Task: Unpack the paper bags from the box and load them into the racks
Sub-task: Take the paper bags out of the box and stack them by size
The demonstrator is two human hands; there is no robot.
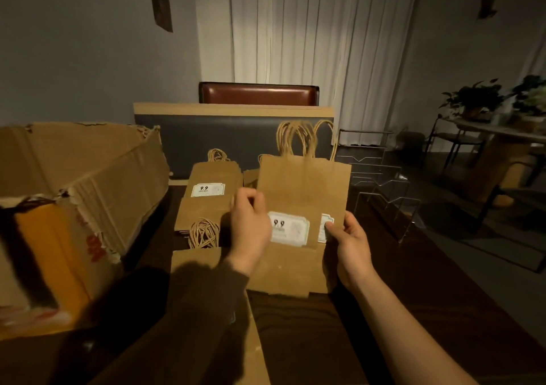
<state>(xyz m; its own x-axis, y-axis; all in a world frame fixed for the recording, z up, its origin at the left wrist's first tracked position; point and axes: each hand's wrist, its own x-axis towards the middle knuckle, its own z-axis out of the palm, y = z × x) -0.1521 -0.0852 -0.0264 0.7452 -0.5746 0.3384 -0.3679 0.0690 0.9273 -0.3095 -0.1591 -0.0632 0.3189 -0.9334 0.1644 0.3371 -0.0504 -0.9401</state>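
1. A person stands at a dark wooden table (369,325), holding a small stack of flat brown paper bags (301,195) upright in front of them, twisted-paper handles (298,137) pointing up.
2. The left hand (249,225) grips the stack's left edge with fingers curled round it. The right hand (350,236) pinches the right edge, thumb on a white price label (325,227).
3. More flat bags (206,191) lie just behind and to the left; a torn cardboard box (79,195) sits open at far left.
4. The wire racks (381,183) stand to the right of the held stack, near it but not touching.
5. To do this step well, it looks wise to square the edges first, keep both grips firm so no bag slips, then carry the stack right and lower it between two wire dividers, handles uppermost.
6. The likely snag: loose handles catching on the wires.
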